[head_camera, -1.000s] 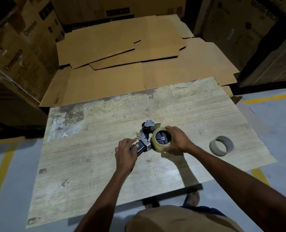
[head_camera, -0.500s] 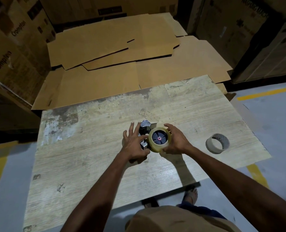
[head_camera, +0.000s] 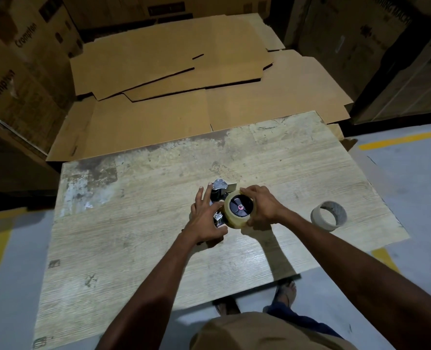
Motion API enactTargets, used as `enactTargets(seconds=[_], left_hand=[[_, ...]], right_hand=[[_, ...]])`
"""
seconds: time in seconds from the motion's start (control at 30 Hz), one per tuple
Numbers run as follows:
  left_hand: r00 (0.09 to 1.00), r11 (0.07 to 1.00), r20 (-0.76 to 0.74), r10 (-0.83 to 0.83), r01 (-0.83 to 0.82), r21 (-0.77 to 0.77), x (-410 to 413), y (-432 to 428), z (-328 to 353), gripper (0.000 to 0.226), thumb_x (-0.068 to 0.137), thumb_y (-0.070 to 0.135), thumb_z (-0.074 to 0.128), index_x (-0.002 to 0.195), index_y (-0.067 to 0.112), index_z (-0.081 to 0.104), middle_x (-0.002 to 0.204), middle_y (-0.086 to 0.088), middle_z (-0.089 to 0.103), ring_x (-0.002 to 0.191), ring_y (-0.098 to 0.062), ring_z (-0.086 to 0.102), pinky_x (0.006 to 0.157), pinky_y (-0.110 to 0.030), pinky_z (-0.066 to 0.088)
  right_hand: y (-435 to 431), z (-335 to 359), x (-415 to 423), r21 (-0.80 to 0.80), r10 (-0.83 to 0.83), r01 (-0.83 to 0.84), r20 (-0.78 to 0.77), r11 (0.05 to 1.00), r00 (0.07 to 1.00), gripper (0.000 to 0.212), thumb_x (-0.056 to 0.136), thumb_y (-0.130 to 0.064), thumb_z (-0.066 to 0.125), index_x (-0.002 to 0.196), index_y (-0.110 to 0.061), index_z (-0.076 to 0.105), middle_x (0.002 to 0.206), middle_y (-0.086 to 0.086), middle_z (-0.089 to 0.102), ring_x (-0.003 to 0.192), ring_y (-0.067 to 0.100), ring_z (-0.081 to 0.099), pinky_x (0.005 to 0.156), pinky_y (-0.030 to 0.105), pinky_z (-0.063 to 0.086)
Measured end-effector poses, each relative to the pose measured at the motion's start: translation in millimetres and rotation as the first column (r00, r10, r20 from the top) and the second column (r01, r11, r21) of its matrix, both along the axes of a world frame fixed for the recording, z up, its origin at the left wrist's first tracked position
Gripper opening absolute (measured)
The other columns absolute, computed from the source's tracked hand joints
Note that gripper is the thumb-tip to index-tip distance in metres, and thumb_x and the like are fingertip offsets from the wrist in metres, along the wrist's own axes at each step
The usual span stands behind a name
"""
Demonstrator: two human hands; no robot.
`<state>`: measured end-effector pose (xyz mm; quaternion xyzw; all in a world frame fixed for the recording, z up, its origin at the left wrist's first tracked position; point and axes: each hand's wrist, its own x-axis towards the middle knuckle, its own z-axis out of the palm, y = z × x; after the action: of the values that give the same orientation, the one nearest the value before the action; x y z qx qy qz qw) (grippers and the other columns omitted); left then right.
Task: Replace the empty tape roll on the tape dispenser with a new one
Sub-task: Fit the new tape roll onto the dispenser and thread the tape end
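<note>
Tape dispenser [head_camera: 220,186] pinned to table [head_camera: 133,236] by left hand [head_camera: 204,219], fingers [head_camera: 199,196] spread flat. Right hand [head_camera: 263,210] grips new roll [head_camera: 239,210], probably seating it. Empty core [head_camera: 329,215] sits aside, right.

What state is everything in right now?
Dispenser: lying on the table, loaded.
New roll: seated on the hub, gripped.
Empty roll: off, lying alone on the table's right side.
Left hand: fingers spread, resting on the dispenser.
Right hand: curled round the new roll.
</note>
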<state>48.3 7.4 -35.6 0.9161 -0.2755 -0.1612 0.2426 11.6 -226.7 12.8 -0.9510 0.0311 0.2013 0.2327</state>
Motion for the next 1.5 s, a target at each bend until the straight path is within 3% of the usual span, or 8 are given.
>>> enactTargets(seconds=[0.2, 0.37, 0.67, 0.8, 0.97, 1.13, 1.3, 1.5], left_hand=[[1.0, 1.0, -0.012, -0.005, 0.005, 0.0, -1.0, 1.0, -1.8, 0.086, 0.07, 0.047, 0.078, 0.148, 0.035, 0.045, 0.167, 0.009, -0.024, 0.154, -0.018, -0.023, 0.115, -0.063, 0.021], [1.0, 1.0, -0.015, -0.019, 0.019, -0.019, -0.4, 5.8, -1.5, 0.083, 0.071, 0.045, 0.077, 0.147, 0.039, 0.045, 0.168, 0.01, -0.023, 0.154, -0.019, -0.02, 0.114, -0.066, 0.023], [0.982, 0.946, -0.089, 0.169, -0.187, -0.265, -0.6, 16.6, -2.2, 0.063, 0.082, 0.046, 0.061, 0.141, 0.025, 0.054, 0.17, 0.006, 0.013, 0.154, -0.015, 0.009, 0.117, -0.051, 0.029], [0.966, 0.887, -0.166, 0.197, -0.248, -0.39, -1.7, 29.9, -10.4, 0.056, 0.087, 0.032, 0.065, 0.141, 0.026, 0.052, 0.158, 0.01, 0.029, 0.145, -0.014, 0.028, 0.11, -0.041, 0.043], [0.914, 0.854, -0.261, 0.311, -0.389, -0.346, -2.4, 41.7, -3.0, 0.048, 0.082, 0.035, 0.061, 0.128, 0.025, 0.05, 0.121, 0.008, 0.042, 0.105, -0.017, 0.056, 0.083, -0.029, 0.047], [0.847, 0.815, -0.397, 0.353, -0.487, -0.315, -7.1, 47.2, 5.9, 0.044, 0.087, 0.048, 0.07, 0.124, 0.029, 0.053, 0.101, 0.002, 0.058, 0.082, -0.012, 0.057, 0.071, -0.028, 0.046], [0.849, 0.892, -0.437, 0.297, -0.41, -0.191, -11.4, 48.7, -1.1, 0.05, 0.084, 0.063, 0.071, 0.091, 0.014, 0.067, 0.078, -0.008, 0.064, 0.068, -0.014, 0.055, 0.065, -0.031, 0.04], [0.825, 0.858, -0.467, 0.318, -0.459, -0.228, -8.9, 38.1, 14.6, 0.05, 0.083, 0.053, 0.077, 0.084, 0.004, 0.07, 0.066, -0.006, 0.057, 0.058, -0.011, 0.049, 0.059, -0.029, 0.036]], right_hand=[[16.1, -6.1, -7.8, 0.011, -0.195, 0.195, 0.042, 0.981, 0.98, 0.126, 0.055, -0.063, 0.091, 0.156, -0.017, 0.03, 0.147, 0.011, 0.039, 0.136, 0.033, 0.039, 0.109, 0.046, 0.043], [12.2, -1.2, 1.1, -0.014, -0.136, 0.137, 0.011, 0.991, 0.991, 0.12, 0.054, -0.059, 0.092, 0.153, -0.019, 0.037, 0.142, 0.008, 0.045, 0.132, 0.029, 0.043, 0.108, 0.041, 0.044], [15.9, -8.4, 0.2, -0.018, -0.09, 0.09, 0.022, 0.996, 0.996, 0.129, 0.054, -0.059, 0.093, 0.158, -0.02, 0.026, 0.15, 0.012, 0.034, 0.137, 0.033, 0.034, 0.112, 0.047, 0.039], [20.7, -6.5, -0.3, 0.02, -0.048, 0.046, 0.144, 0.999, 0.988, 0.102, 0.065, -0.062, 0.084, 0.151, -0.028, 0.041, 0.148, 0.009, 0.037, 0.138, 0.031, 0.031, 0.111, 0.048, 0.035], [35.7, 0.8, 9.6, 0.033, -0.081, 0.075, 0.248, 0.997, 0.965, 0.048, 0.086, -0.047, 0.071, 0.132, -0.034, 0.062, 0.145, 0.009, 0.046, 0.138, 0.032, 0.035, 0.108, 0.05, 0.036], [36.3, 0.9, 13.8, -0.009, -0.127, 0.128, 0.083, 0.992, 0.988, 0.076, 0.074, -0.054, 0.08, 0.14, -0.029, 0.052, 0.145, 0.011, 0.043, 0.135, 0.033, 0.041, 0.108, 0.05, 0.04], [30.8, -5.6, 7.1, 0.027, -0.145, 0.143, 0.073, 0.989, 0.987, 0.102, 0.064, -0.053, 0.088, 0.148, -0.022, 0.039, 0.141, 0.009, 0.046, 0.128, 0.03, 0.046, 0.101, 0.046, 0.049], [14.9, -11.9, -1.2, 0.182, -0.223, 0.205, 0.084, 0.962, 0.971, 0.097, 0.063, -0.051, 0.09, 0.144, -0.024, 0.045, 0.136, 0.009, 0.05, 0.122, 0.026, 0.052, 0.097, 0.035, 0.049]])
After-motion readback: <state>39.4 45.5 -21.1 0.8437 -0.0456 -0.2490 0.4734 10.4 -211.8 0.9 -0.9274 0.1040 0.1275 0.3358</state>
